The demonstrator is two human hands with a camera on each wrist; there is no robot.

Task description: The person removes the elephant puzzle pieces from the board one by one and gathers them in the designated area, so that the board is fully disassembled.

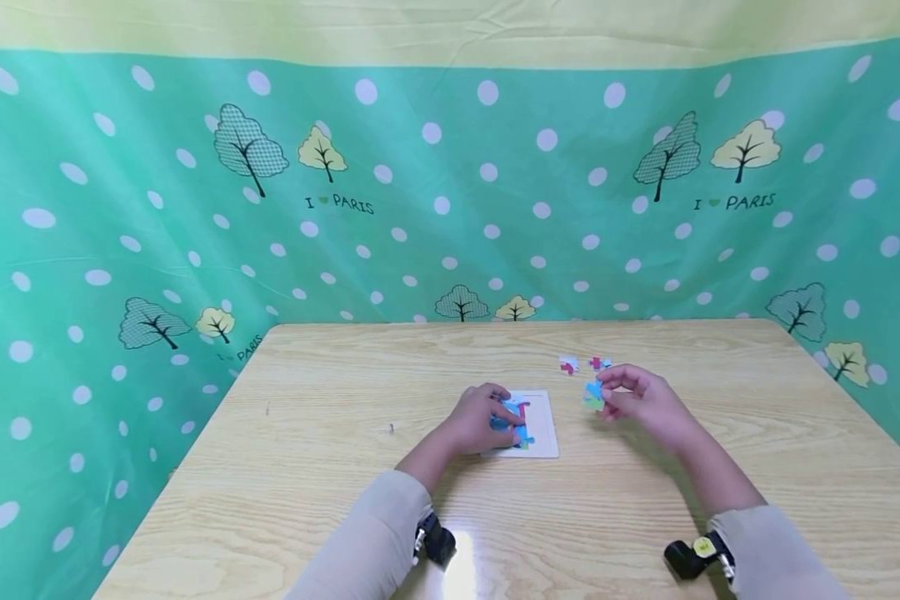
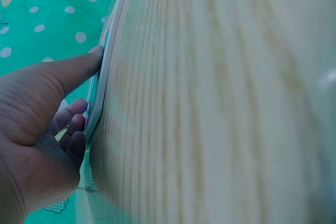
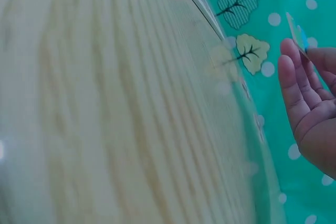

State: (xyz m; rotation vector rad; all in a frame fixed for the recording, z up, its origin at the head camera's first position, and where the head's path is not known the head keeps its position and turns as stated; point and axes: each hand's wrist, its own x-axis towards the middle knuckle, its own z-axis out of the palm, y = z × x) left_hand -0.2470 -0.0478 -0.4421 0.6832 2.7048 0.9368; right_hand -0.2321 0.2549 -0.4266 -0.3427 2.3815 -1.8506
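A flat white puzzle board (image 1: 543, 427) lies on the table, with joined blue, red and green pieces on its left part. My left hand (image 1: 483, 421) rests on these pieces; in the left wrist view the left hand (image 2: 47, 114) has its thumb and fingertips on the board (image 2: 107, 51). Right of the board, my right hand (image 1: 645, 406) pinches a blue and green puzzle piece (image 1: 593, 395) above the table. The right wrist view shows that piece (image 3: 297, 34) between thumb and fingers of the right hand (image 3: 315, 98).
Loose pink and white pieces (image 1: 568, 365) and red and blue pieces (image 1: 600, 363) lie behind the right hand. A tiny object (image 1: 392, 428) is on the wooden table (image 1: 330, 383) to the left. A green dotted curtain (image 1: 450, 200) hangs behind the table's back edge.
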